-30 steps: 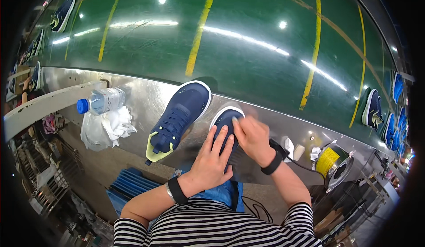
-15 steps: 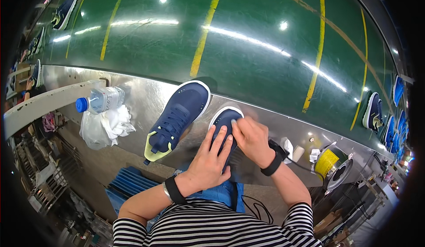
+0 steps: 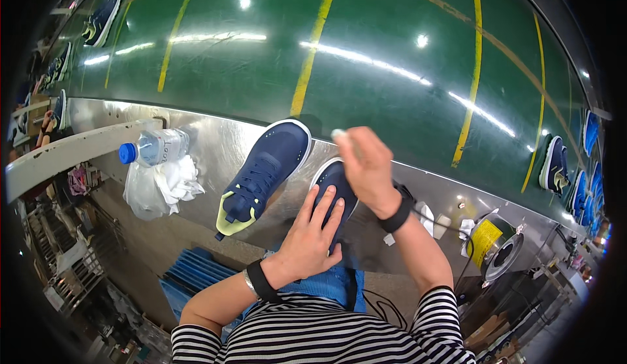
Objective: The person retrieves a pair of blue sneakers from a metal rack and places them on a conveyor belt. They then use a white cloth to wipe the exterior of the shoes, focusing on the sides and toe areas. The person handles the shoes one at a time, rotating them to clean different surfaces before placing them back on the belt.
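Observation:
My left hand [image 3: 307, 237] lies across a navy shoe [image 3: 332, 172] with a white sole edge, its fingers stretched over the upper and its thumb at the near side. My left hand and arm hide the heel part. My right hand [image 3: 369, 168] is raised just past the toe, closed in a pinch. Between its fingertips sticks out a small white piece [image 3: 338, 133], too blurred to name its kind. To the left a second navy shoe [image 3: 264, 165] with a lime-green lining rests on the metal ledge [image 3: 215, 139], toe pointing away, untouched.
Beyond the ledge runs a green belt [image 3: 379, 96] with yellow lines, carrying more shoes [image 3: 554, 165] at both sides. A water bottle [image 3: 160, 147] and crumpled white material [image 3: 173, 181] lie at left. A round canister with a yellow label [image 3: 484, 241], cables and scraps sit at right.
My right hand has lifted off the shoe's toe and moved away toward the belt with the small white piece. My left hand stays on the shoe.

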`<state>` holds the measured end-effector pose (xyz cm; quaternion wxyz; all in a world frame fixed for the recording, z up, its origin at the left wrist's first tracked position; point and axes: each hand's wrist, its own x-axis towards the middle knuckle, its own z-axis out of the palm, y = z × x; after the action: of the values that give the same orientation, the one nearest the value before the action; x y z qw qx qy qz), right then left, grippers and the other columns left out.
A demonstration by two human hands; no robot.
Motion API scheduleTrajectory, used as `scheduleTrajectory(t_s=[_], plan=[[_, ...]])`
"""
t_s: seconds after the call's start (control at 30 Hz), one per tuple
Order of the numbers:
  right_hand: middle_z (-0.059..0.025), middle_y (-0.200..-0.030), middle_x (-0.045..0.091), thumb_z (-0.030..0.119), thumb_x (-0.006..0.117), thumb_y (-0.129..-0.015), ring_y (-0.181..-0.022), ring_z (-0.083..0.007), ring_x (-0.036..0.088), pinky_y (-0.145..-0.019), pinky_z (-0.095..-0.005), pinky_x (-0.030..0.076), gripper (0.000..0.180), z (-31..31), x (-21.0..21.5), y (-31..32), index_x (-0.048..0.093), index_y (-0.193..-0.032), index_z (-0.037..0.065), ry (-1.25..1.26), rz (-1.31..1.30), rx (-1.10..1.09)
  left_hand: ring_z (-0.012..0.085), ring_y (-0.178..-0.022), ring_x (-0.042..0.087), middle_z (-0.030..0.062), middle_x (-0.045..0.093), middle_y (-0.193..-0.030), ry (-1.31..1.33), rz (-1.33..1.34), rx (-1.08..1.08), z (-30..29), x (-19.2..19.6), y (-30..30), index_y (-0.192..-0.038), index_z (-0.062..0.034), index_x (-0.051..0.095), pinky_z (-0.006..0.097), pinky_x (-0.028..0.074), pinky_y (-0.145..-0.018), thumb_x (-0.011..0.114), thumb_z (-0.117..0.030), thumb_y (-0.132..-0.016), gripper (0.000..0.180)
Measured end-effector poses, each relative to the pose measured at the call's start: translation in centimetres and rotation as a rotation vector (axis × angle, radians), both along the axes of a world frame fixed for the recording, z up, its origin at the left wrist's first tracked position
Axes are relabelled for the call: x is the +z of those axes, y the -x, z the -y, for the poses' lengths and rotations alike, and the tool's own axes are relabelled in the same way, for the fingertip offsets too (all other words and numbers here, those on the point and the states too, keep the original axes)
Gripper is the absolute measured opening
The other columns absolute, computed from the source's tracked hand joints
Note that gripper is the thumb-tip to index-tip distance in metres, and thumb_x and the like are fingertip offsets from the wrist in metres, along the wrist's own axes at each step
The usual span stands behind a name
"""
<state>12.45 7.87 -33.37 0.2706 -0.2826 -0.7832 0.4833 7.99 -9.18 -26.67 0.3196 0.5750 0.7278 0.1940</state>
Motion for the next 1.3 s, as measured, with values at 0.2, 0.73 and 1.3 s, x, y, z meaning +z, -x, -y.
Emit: scheduleTrajectory(t_s=[0.2, 0.73, 1.3], plan=[[0.001, -0.079, 0.056, 0.02, 0.048, -0.103, -0.067, -0.0047, 0.047, -0.06, -0.0201, 0.039, 0.023, -0.6, 3.9, -6.4, 0.061, -0.106, 0.003, 0.764, 0.117, -0.154, 0.0523, -0.132, 0.027, 0.0273, 0.032, -0.139, -0.03, 0.065, 0.091, 0.7, -0.1, -0.4, -0.134, 0.0028, 0.044, 0.054, 0.033, -0.108, 0.075, -0.017, -0.066, 0.077], [-0.0121, -0.071, 0.054, 0.011, 0.062, -0.086, -0.064, -0.0328, 0.059, -0.055, -0.0418, 0.046, 0.015, 3.0, 2.8, -4.5, 0.051, -0.079, 0.004, -0.131, 0.376, 0.247, 0.0522, -0.132, 0.028, 0.0282, 0.037, -0.136, -0.059, 0.05, 0.082, 0.8, -0.5, -0.3, -0.128, 0.0076, 0.047, 0.054, 0.033, -0.109, 0.076, -0.018, -0.065, 0.074], [-0.0112, -0.069, 0.052, 0.009, 0.062, -0.082, -0.064, -0.0308, 0.057, -0.056, -0.0416, 0.045, 0.013, 1.8, 3.0, -2.7, 0.052, -0.076, 0.004, -0.231, 0.368, 0.4, 0.0532, -0.131, 0.029, 0.0317, 0.039, -0.134, -0.053, 0.036, 0.098, 0.8, -0.3, -0.6, -0.127, 0.0116, 0.047, 0.054, 0.029, -0.112, 0.072, -0.021, -0.067, 0.073]])
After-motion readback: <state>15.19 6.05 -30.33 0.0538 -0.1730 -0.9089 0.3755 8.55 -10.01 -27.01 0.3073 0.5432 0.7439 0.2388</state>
